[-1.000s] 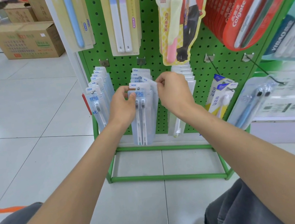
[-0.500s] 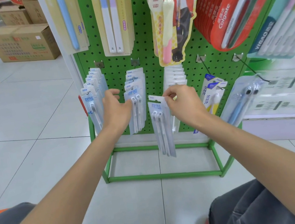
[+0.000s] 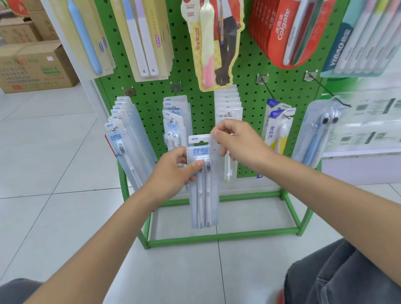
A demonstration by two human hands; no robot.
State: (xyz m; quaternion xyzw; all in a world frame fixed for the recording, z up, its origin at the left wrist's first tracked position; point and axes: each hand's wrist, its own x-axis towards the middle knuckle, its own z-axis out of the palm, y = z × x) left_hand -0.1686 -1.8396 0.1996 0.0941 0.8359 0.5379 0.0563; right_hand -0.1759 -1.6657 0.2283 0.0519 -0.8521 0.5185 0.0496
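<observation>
Clear toothbrush pack (image 3: 203,199), heads (image 3: 208,163) seemingly behind fingers (image 3: 194,166)

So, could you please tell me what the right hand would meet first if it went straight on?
Probably the front white pack of the row hanging just beyond the right hand, which pinches the top of the twin toothbrush pack; depth is unclear, so the hook tip may come first.

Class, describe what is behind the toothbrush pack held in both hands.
Behind the held pack: green pegboard, frame bar and hanging packs, whose lower parts are covered.
</observation>
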